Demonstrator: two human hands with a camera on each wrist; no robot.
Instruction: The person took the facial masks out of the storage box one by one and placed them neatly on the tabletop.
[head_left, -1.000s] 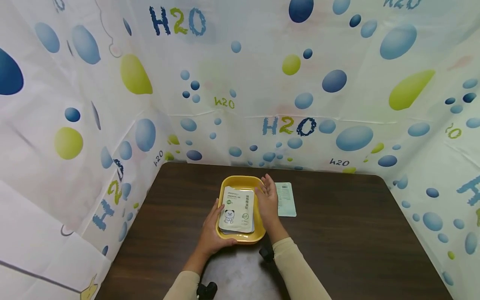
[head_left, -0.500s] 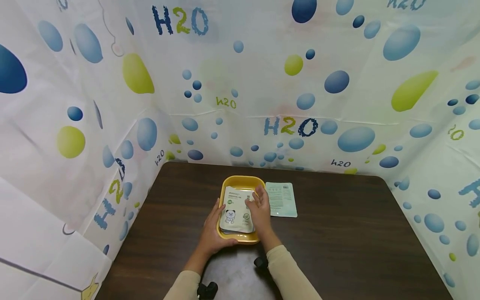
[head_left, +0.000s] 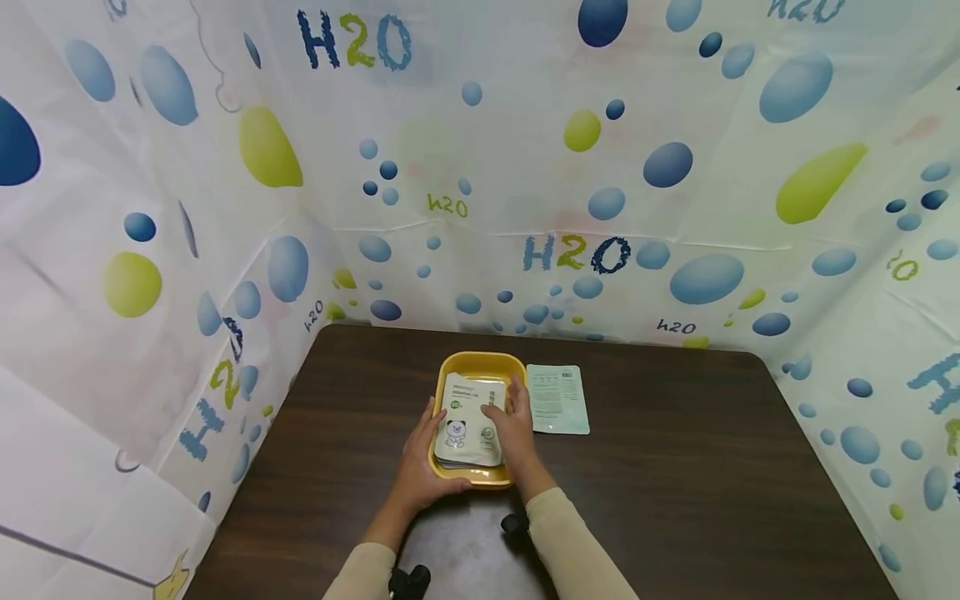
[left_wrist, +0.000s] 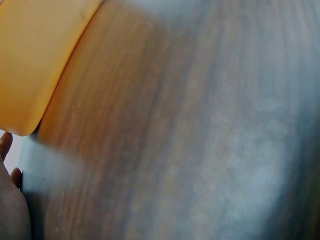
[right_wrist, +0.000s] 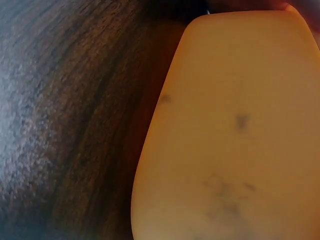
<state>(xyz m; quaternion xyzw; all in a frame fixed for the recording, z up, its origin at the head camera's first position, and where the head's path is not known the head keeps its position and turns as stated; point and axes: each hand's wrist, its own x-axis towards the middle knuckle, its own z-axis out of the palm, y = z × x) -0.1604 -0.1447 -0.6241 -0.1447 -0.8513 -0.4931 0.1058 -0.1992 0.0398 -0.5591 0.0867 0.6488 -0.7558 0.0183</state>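
Observation:
In the head view, a yellow tray (head_left: 487, 360) holds a stack of flat packets. The topmost packet (head_left: 468, 446) is cream, printed with a cartoon bear and "ESSENTIAL OIL". My left hand (head_left: 420, 467) grips the tray's near left corner, fingers along the left side and thumb at the near edge. Over the right side reaches my right hand (head_left: 517, 429), its thumb on the top packet and its fingers near the right rim, spread from the thumb. The packets' right edge is partly hidden. Both wrist views show the tray's outside close up, the tray wall (right_wrist: 235, 125) filling much of the right one.
A pale green packet (head_left: 558, 400) lies on the dark wooden table (head_left: 675, 467), just right of the tray. Behind and beside the table hangs a white curtain (head_left: 510, 167) with blue and green spots.
My right hand has come left from beyond the tray's right rim to over the packets, uncovering more of the green packet. My left hand and the tray stay in place.

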